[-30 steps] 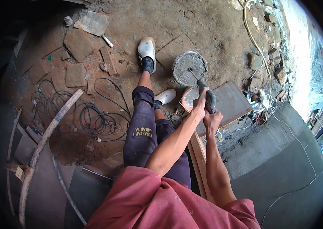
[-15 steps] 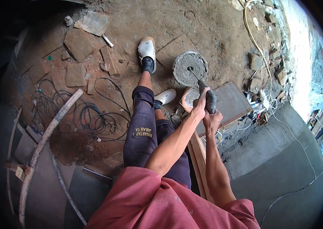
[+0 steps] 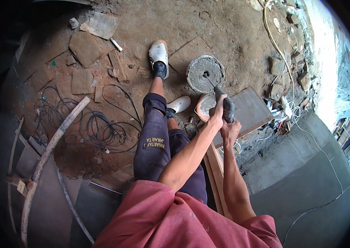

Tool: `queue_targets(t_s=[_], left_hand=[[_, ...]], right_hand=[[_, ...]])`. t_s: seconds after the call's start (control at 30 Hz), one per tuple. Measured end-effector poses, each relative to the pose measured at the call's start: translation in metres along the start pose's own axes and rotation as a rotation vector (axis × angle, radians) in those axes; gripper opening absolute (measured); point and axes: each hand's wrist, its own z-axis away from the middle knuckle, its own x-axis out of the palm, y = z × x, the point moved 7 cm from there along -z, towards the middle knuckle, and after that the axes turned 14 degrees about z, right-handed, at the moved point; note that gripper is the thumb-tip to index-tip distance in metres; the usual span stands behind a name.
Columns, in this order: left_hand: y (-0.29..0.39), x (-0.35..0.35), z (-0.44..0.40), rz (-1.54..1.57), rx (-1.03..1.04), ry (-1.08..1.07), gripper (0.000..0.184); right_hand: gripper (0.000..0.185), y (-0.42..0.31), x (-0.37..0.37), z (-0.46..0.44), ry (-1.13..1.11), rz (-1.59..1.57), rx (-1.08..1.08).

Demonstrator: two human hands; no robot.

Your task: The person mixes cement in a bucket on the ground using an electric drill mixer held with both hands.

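A mud-smeared power drill (image 3: pixel 228 110) is held between my hands, pointing away from me. My left hand (image 3: pixel 217 110) wraps round its front part, and my right hand (image 3: pixel 230 129) grips the rear handle. From the drill a thin mixing rod (image 3: pixel 211 82) runs down into grey wet mortar (image 3: pixel 202 65), which fills a round bucket (image 3: pixel 189 82). The rod's lower end is hidden in a small dark hollow in the mortar. Close beside my left hand stands an orange-rimmed container (image 3: pixel 200 112) with pale residue inside.
My white shoes (image 3: pixel 158 53) stand left of the bucket. A flat board (image 3: pixel 247 111) lies to the right. Black cable (image 3: pixel 100 126) coils on the dirt at left, near a curved wooden pole (image 3: pixel 53 151). Broken slabs (image 3: pixel 85 48) and a pale hose (image 3: pixel 271 31) lie farther out.
The rod and the hollow around it in the mortar have shifted slightly. Both hands keep their hold on the drill, almost in the same place.
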Motion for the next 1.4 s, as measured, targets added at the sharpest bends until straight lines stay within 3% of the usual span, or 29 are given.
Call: queue_targets(t_s=[0.17, 0.27, 0.43, 0.67, 0.93, 1.07, 1.17, 1.23, 1.37, 1.4], left_hand=[[-0.004, -0.011, 0.011, 0.024, -0.015, 0.092, 0.034], [-0.004, -0.002, 0.028, 0.041, 0.004, -0.084, 0.039], [-0.016, -0.027, 0.023, 0.033, 0.016, 0.101, 0.048], [-0.015, -0.029, 0.037, -0.013, 0.011, 0.143, 0.043], [-0.01, -0.028, 0.009, 0.106, 0.057, -0.007, 0.047], [-0.003, -0.023, 0.012, 0.062, 0.045, 0.062, 0.044], [0.005, -0.005, 0.017, 0.071, 0.06, -0.041, 0.045], [0.002, -0.003, 0.012, -0.002, 0.025, -0.017, 0.033], [0.008, 0.007, 0.016, 0.069, 0.047, -0.033, 0.038], [0.008, 0.015, 0.017, 0.069, 0.021, -0.116, 0.038]], right_hand=[[0.04, 0.008, 0.001, 0.007, 0.01, 0.004, -0.032], [0.039, 0.014, 0.001, 0.011, -0.007, 0.024, -0.033], [0.039, 0.019, -0.001, 0.022, -0.029, 0.031, -0.029], [0.039, 0.014, -0.008, 0.032, 0.015, 0.017, -0.047], [0.039, 0.003, -0.008, 0.025, 0.02, -0.006, -0.057], [0.039, -0.004, -0.009, 0.021, 0.022, -0.004, -0.084], [0.039, -0.01, -0.014, 0.017, 0.028, -0.012, -0.087], [0.039, -0.012, -0.014, 0.015, 0.021, -0.005, -0.086], [0.038, -0.017, -0.022, 0.007, 0.094, -0.048, -0.116], [0.038, -0.018, -0.022, 0.005, 0.097, -0.051, -0.115]])
